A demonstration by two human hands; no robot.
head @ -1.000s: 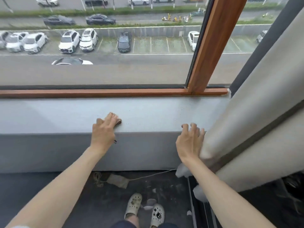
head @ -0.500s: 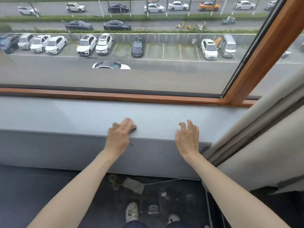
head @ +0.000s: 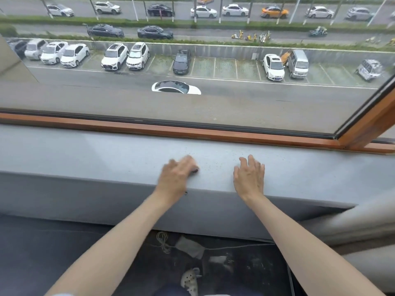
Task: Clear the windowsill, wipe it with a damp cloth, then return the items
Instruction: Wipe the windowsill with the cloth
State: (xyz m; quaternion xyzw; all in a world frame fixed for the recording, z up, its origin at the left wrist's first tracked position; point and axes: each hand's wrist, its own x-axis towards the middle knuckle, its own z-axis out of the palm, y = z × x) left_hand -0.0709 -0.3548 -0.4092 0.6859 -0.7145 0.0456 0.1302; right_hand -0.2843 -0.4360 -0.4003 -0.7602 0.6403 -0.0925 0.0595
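Windowsill [head: 85, 154] was grey and speckled, below the wooden window frame [head: 192, 133]. Left hand [head: 177, 176] lay palm-down near the sill's front edge, covering the cloth [head: 194, 170]; only a dark corner showed past the fingertips. The hand was blurred, so pressing versus gripping could not be told. Right hand [head: 249, 177] lay nearby, flat, fingers straight, holding nothing. Curtain [head: 363, 221] hung at far right.

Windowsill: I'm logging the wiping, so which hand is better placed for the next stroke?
Left. The left hand holds the cloth, mostly hidden under its fingers, against the windowsill; the right hand rests flat and bare beside it, probably just bracing.
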